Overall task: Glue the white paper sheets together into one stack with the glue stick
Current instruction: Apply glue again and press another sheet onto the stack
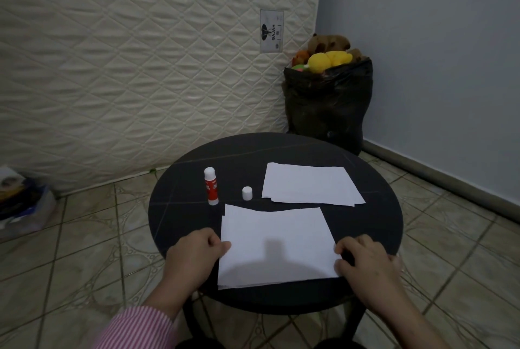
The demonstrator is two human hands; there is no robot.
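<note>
A near pile of white paper sheets (275, 244) lies on the round black table (180, 208), its edges slightly uneven. My left hand (194, 255) pinches its left edge and my right hand (365, 261) holds its right edge with curled fingers. A second pile of white sheets (309, 184) lies further back on the right. The red and white glue stick (211, 186) stands upright at the back left with its cap off. Its small white cap (247, 193) stands between the stick and the far pile.
A quilted mattress (140, 67) leans against the wall behind the table. A black bag (327, 106) full of soft toys stands in the corner. Tiled floor surrounds the table, with a heap of things (22, 202) at the far left.
</note>
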